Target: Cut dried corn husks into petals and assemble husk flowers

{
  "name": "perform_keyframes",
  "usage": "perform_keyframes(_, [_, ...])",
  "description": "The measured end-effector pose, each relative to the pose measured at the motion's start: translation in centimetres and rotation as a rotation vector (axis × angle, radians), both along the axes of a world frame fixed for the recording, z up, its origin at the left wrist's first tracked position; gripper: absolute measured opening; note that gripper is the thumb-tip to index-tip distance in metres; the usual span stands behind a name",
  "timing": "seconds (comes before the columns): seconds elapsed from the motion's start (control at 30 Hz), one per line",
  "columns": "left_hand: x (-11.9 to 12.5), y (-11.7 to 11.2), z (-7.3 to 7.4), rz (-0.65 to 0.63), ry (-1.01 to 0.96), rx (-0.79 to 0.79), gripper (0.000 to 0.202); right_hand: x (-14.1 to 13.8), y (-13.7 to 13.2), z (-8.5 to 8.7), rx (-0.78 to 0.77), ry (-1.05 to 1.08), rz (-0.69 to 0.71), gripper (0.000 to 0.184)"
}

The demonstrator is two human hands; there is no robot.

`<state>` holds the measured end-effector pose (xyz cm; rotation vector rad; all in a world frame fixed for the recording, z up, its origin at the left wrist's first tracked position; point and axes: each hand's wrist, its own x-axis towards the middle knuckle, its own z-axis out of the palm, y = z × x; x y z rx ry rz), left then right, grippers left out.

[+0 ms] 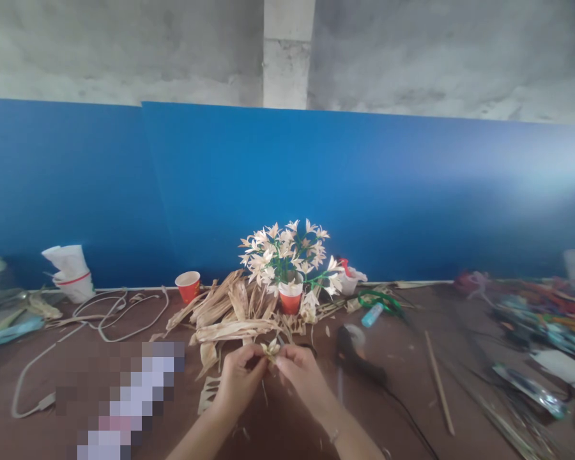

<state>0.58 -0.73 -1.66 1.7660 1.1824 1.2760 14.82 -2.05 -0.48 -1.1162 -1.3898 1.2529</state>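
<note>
Between my two hands is a small pale flower (pixel 271 348) with pointed petals, like the ones in the cup behind. My left hand (pixel 239 374) pinches it from the left, and my right hand (pixel 303 372) closes on its right side. The fingertips of both hands meet just under the petals, so the flower's base is hidden. Right behind my hands lies a heap of dried corn husks (pixel 234 303). Beyond it, a red paper cup (pixel 290 299) holds a bunch of cream flowers (pixel 282 249) on green stems. Cut husk pieces (pixel 209 395) lie beside my left wrist.
To the right are a black glue gun (pixel 359 358) with its cord, a light blue tube (pixel 372 315), a thin stick (pixel 439 383) and blurred clutter. Leftward stand another red cup (pixel 188 287) and a white cable (pixel 110 319). A blue panel (pixel 287 172) closes off the table's back.
</note>
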Motion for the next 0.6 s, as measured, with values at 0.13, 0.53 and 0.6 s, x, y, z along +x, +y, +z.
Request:
perform_keyframes(0.13, [0.2, -0.3, 0.5, 0.034, 0.017, 0.017, 0.017, 0.1, -0.2, 0.5, -0.004, -0.027, -0.036, 0.021])
perform_keyframes(0.53, [0.0, -0.2, 0.1, 0.061, 0.164, 0.09, 0.016, 0.1, -1.5, 0.5, 0.822, -0.755, -0.39, 0.01])
perform_keyframes(0.6, [0.1, -0.3, 0.3, 0.059, 0.171, 0.09, 0.016, 0.0, -1.3, 0.3, 0.852, -0.796, -0.394, 0.013])
